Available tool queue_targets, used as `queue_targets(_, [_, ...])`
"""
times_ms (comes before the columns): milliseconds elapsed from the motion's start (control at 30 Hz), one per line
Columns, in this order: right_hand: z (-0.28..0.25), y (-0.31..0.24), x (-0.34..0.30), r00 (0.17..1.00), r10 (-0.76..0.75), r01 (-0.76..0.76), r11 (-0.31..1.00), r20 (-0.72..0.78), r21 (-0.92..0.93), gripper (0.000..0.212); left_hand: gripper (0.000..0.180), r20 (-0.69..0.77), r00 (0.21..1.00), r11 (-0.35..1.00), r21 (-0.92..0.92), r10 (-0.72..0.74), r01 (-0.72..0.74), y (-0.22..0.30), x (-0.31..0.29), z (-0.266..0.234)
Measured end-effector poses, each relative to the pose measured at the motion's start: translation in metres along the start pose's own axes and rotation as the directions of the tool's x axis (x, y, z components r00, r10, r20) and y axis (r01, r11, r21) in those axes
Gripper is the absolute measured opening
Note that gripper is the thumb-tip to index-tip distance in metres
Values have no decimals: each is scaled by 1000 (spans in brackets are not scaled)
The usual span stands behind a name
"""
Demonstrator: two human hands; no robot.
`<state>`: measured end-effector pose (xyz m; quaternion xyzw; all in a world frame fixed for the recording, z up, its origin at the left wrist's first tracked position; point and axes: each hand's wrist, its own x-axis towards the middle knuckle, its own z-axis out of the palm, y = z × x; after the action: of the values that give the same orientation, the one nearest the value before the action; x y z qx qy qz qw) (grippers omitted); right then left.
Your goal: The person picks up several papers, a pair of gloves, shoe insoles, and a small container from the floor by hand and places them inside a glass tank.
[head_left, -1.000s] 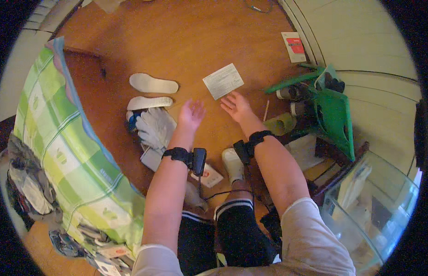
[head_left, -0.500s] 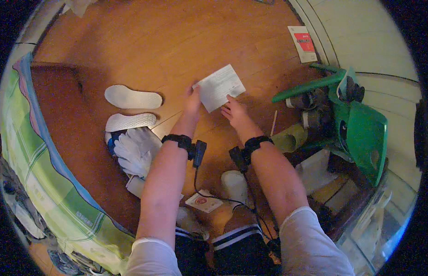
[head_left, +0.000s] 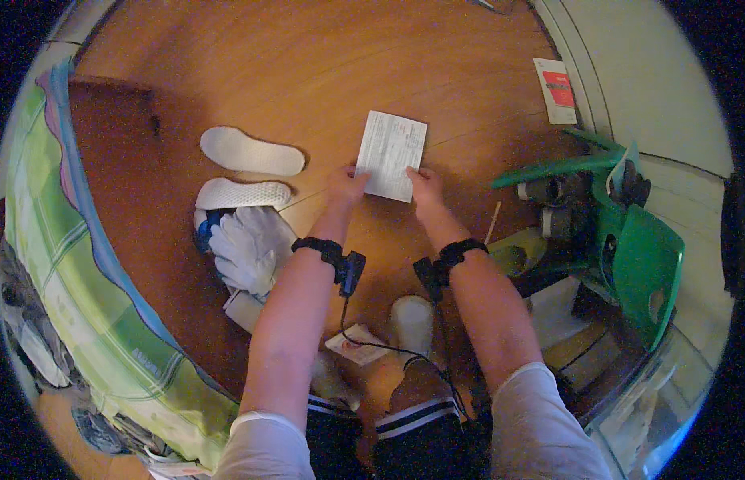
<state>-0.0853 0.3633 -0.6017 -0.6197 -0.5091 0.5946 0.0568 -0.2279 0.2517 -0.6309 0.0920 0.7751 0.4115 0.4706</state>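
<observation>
Left of the green plastic chair point(head_left: 648, 264) and well apart from it, the printed white rectangular paper sheet point(head_left: 392, 152) was between both hands, over the brown wooden floor point(head_left: 332, 72); couldn't judge the clearance underneath. Key relation: sheet lay ahead of the hands, its long axis running mostly straight away from the body, far end leaning slightly toward the chair side. Grip was at the near end only, so most of the length stuck out past the thumbs.

Bare right hand point(head_left: 425, 190) was on the chair-side long edge, thumb over the face near the close corner. Bare left hand point(head_left: 347, 184) was on the opposite long edge, the one away from the chair, thumb about level with the other. Neither hand was nearer: both touched the sheet. Fingers on each side were closed to a thin pinch, paper edge between; the ones underneath were hidden, so couldn't tell how many bore on it.

Around it: farther left of the chair than the sheet, two flat white insole-shaped pieces point(head_left: 252, 152) lay side by side, pale fabric gloves point(head_left: 248, 244) just on their near side. Past the chair's far end, a flat white-and-red booklet point(head_left: 558, 92) lay by the wall. A small white printed card point(head_left: 356, 344) lay left of the chair, nearer the body.
</observation>
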Motion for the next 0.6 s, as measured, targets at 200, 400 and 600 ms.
queue_targets(200, [-7,-32,-58,1000,-7,7,972,1,235,24,26,-20,991,833,-544,-134,102,57,-94,2])
queue_targets(400, [11,-43,-132,989,54,-93,953,138,289,32,24,-49,998,831,-553,41,-61,43,-147,-26])
queue_targets(600, [11,-49,-206,992,61,-90,955,107,284,25,25,-109,994,798,-598,11,-75,52,-212,-47])
